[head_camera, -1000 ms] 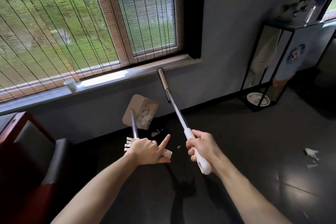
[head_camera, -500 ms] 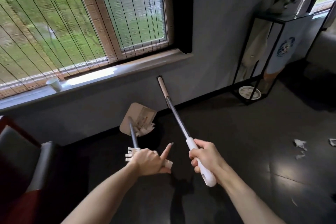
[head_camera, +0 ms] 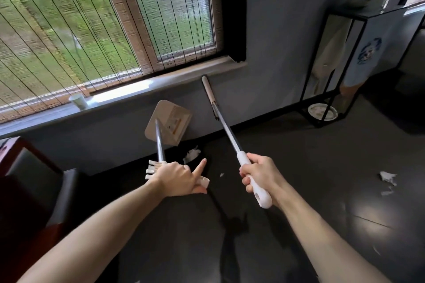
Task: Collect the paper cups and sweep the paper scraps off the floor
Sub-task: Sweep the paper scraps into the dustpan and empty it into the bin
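Dustpan (head_camera: pixel 169 122) gripped by left hand (head_camera: pixel 177 177), forefinger extended

Both forearms are bare to the frame's edge, no sleeves, left hand (head_camera: pixel 177 177) and right hand (head_camera: pixel 259 174) ungloved.

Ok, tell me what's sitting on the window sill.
A single paper cup stands upright on the window sill, near its left part. The sill's far left end runs out of frame, so anything there is unseen.
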